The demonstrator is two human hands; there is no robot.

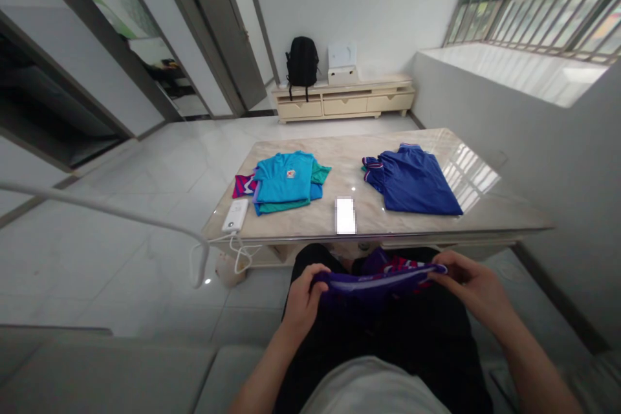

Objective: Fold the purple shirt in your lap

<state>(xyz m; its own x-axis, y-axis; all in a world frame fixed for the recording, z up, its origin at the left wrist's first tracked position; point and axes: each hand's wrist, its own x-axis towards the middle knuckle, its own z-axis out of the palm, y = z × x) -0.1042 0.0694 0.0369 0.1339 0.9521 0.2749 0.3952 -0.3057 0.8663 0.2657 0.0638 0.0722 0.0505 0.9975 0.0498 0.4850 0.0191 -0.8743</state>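
Holding purple garment [376,281] stretched over lap, near tabletop [359,220] edge: left hand [303,301] grip closed on left end, right hand [468,284] pinched right end. Best kept edge taut, level, ends aligned. Turquoise stack [286,184] far left, blue shirt [412,181] far right.

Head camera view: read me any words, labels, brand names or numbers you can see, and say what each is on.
No text can be read.
Turquoise shirt: small chest badge, too small to read.
White power bank: no legible marking.
White box on the low cabinet: blank from here.
White patch on the table: blurred out.
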